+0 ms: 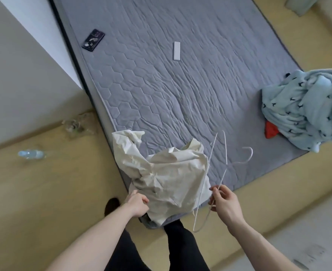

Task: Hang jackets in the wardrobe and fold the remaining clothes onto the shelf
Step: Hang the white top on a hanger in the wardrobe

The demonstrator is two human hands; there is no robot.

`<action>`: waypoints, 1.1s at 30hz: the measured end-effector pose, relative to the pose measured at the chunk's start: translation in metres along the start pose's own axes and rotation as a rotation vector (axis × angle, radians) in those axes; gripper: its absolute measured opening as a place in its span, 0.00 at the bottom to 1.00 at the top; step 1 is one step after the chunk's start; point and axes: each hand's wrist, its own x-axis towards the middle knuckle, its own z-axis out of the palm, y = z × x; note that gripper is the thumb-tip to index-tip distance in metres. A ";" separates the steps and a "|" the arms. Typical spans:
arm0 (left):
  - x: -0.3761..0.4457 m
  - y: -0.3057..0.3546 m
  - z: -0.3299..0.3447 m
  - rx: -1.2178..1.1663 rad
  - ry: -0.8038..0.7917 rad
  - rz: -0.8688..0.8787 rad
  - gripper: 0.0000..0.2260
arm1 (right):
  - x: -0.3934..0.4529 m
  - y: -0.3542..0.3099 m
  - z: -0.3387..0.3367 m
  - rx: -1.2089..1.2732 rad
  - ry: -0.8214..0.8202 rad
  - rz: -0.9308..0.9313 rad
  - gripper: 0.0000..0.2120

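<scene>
The person stands at the near corner of a grey quilted mattress that lies on a yellowish floor. A crumpled cream jacket sits on that corner, partly hanging over the edge. The left hand has its grip closed on the jacket's lower left edge, fingers curled into the fabric. The right hand pinches a thin white wire hanger between thumb and fingertips, near the hanger's lower bend; the other fingers are loosely spread. The hanger slants up and across the jacket's right side, and its hook lies over the mattress, pointing away from the person.

Farther right, at the mattress edge, a bundled light blue fleece garment with small dark figures lies in a heap, and a red piece of cloth pokes out from under it. Toward the far left edge of the mattress lies a dark phone, and near the middle a small white rectangular object. On the floor to the left lies a clear plastic bottle, with a blurred clump of clear wrapping beyond it, near the wall. The person's dark trouser legs show at the bottom
</scene>
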 end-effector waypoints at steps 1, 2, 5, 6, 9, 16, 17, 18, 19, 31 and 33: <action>0.015 0.007 0.012 -0.031 -0.016 -0.024 0.16 | 0.015 0.005 -0.004 -0.032 -0.025 -0.018 0.11; 0.028 0.014 0.023 -0.065 -0.037 -0.050 0.17 | 0.029 0.010 -0.007 -0.061 -0.046 -0.036 0.11; 0.065 0.035 0.051 -0.194 -0.043 -0.109 0.23 | 0.065 0.026 -0.014 -0.127 -0.073 -0.088 0.12; 0.075 0.041 0.059 -0.259 -0.037 -0.129 0.26 | 0.072 0.030 -0.015 -0.146 -0.078 -0.097 0.12; 0.087 0.056 0.075 -0.509 -0.008 -0.150 0.30 | 0.078 0.041 -0.023 -0.197 -0.092 -0.099 0.12; 0.060 0.045 0.084 -0.604 0.073 -0.236 0.13 | 0.060 0.042 -0.034 -0.197 -0.100 -0.116 0.12; 0.059 0.039 0.093 -0.602 0.057 -0.278 0.13 | 0.061 0.044 -0.033 -0.202 -0.102 -0.119 0.13; 0.058 0.036 0.102 -0.640 0.020 -0.322 0.15 | 0.062 0.048 -0.031 -0.207 -0.106 -0.121 0.13; 0.062 0.031 0.113 -0.641 -0.027 -0.327 0.16 | 0.064 0.053 -0.028 -0.208 -0.107 -0.123 0.13; 0.078 0.020 0.183 -1.415 0.222 -0.312 0.06 | 0.052 0.108 0.008 -0.179 -0.090 -0.179 0.12; 0.055 0.018 0.171 -1.376 0.394 -0.285 0.05 | 0.037 0.108 0.005 -0.184 -0.079 -0.187 0.12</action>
